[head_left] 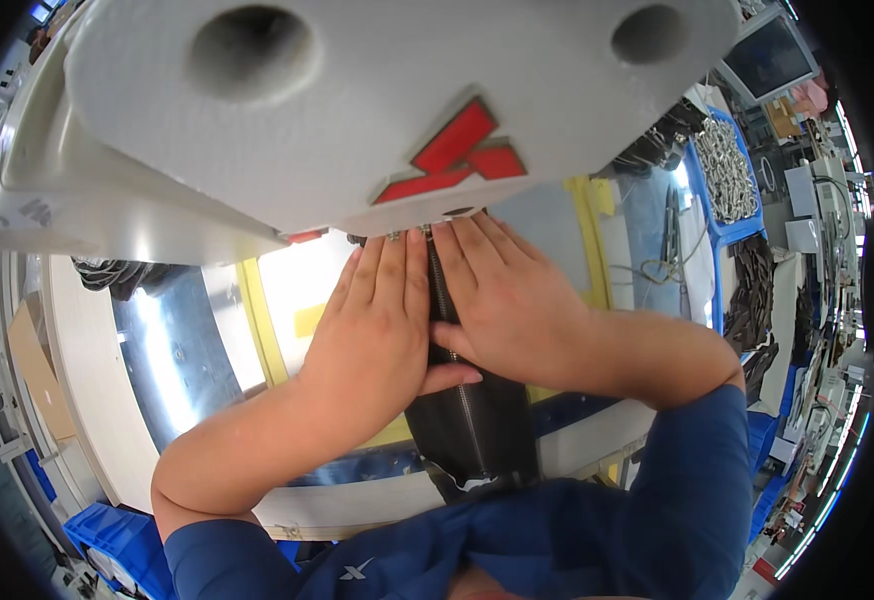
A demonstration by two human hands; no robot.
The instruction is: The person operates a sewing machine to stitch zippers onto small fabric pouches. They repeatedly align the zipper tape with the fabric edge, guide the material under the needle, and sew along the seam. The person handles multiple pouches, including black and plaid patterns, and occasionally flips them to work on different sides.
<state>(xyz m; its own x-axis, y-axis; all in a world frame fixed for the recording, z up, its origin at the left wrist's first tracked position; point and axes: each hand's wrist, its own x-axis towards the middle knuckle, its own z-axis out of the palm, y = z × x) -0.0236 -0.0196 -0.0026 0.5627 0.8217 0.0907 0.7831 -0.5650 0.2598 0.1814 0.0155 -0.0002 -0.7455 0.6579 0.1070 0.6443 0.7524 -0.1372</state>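
Note:
A long black piece of fabric (502, 435) runs from near my body to beneath the sewing machine's head. Down its middle lies a zipper (464, 405) with metal teeth. My left hand (362, 335) rests flat on the left side of the fabric, its fingers stretched forward and its thumb lying across the zipper. On the right side, my right hand (532, 310) also lies flat, fingers pointing forward, thumb reaching to the zipper. The fingertips of both hands are close to the machine's underside. The machine's head hides the needle area and the fabric's far end.
The grey-white sewing machine (347, 120) with a red emblem fills the top. Yellow tape strips (262, 320) mark the work surface. At right stand a blue bin of metal parts (725, 170), dark fabric pieces (750, 285) and a monitor (772, 55). A blue crate (117, 540) is lower left.

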